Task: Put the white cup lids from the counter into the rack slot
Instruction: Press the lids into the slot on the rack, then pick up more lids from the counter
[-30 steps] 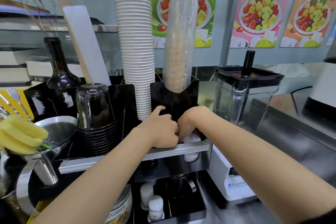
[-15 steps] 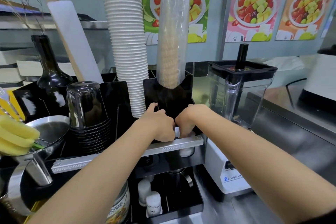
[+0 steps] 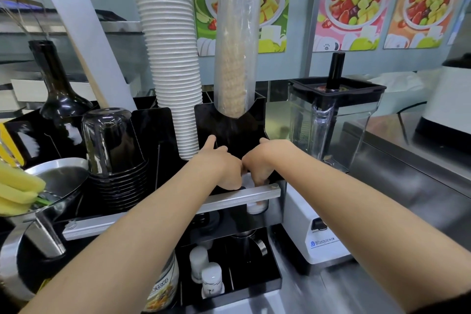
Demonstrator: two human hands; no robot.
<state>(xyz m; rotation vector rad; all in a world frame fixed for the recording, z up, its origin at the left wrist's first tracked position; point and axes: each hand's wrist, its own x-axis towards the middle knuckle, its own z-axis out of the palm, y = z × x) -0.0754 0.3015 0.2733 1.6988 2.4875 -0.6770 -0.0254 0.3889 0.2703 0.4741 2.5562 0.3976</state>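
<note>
The white cup lids (image 3: 246, 179) show as a small white patch between my two hands, and more white (image 3: 257, 208) shows below the aluminium bar (image 3: 229, 199). They sit in the right slot of the black rack (image 3: 229, 130). My left hand (image 3: 219, 167) curls down over the lids from the left, forefinger raised against the black panel. My right hand (image 3: 265, 162) grips them from the right, fingertips pointing down into the slot. Most of the lid stack is hidden by my hands.
A tall stack of white paper cups (image 3: 168, 58) and a plastic sleeve of cones (image 3: 235, 46) stand in the rack behind my hands. A blender (image 3: 331, 125) stands close on the right. Black cups (image 3: 114, 145), a dark bottle (image 3: 56, 89) and a metal funnel (image 3: 61, 181) are on the left.
Both hands stay together at the rack slot on the lids. The view has shifted slightly; nothing was let go.
</note>
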